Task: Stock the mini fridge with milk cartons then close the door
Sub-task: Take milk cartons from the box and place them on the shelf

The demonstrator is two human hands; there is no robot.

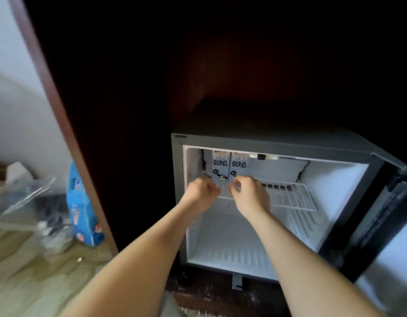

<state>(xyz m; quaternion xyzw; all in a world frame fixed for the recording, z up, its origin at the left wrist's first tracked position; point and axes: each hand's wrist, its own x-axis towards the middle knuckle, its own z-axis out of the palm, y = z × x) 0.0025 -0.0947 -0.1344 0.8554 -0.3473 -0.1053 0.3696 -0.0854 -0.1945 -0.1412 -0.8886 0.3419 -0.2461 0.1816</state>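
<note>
- Head view: the mini fridge (278, 143) stands open, its door (394, 216) swung out to the right.
- Task items: the left carton (219, 165) and the right carton (239, 164) stand on the wire shelf (291, 197) at its left end, side by side and apparently touching, close to the left inner wall.
- Left hand (201, 191): fingers curled about the foot of the left carton, gripping it low.
- Right hand (251, 194): fingers curled likewise about the foot of the right carton. Blur hides the exact finger contact on both.
- Reason for hold, as judged: a low grip leaves the tops free under the fridge ceiling and lets each carton be slid back along the wires.
- Reason for placement, as judged: packing from the left wall leaves the right part of the shelf for further cartons.
- Orientation: both cartons are upright with the long axis vertical. Their printed faces point outward to the opening, and their tops sit just below the ceiling.
- Task status, as judged: stocking is under way and the door is not yet shut.
- Other items: a blue box (83, 209) and a clear plastic bag (24, 193) lie on the floor to the left.
</note>
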